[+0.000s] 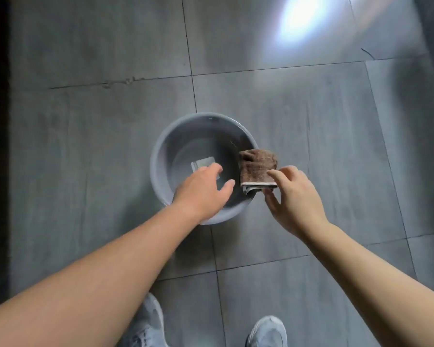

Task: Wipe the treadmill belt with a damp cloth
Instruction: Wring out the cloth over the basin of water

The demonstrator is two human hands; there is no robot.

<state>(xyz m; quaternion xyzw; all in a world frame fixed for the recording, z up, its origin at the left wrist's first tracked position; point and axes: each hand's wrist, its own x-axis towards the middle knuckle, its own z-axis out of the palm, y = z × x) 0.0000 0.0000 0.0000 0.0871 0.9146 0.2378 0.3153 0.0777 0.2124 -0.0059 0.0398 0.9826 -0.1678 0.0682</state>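
My left hand [203, 190] hovers spread and empty over the round grey plastic basin [161, 149], which stands on the grey tiled floor [85, 146]. Further right, the folded brown terry cloth [258, 165] is at the basin's right rim, with my right hand [295, 199] pinching its pale-hemmed near edge between thumb and fingers.

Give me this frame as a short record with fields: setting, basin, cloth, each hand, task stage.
setting: grey tiled floor seen from above; grey shoes at the bottom edge
basin: round grey basin on the floor, seemingly holding clear water
cloth: brown folded cloth over the basin's right rim
right hand: right hand pinches the cloth's near edge, a fingertip grip
left hand: left hand open, fingers straight, above the basin, holding nothing
task stage: treadmill not in view; wiping not yet begun
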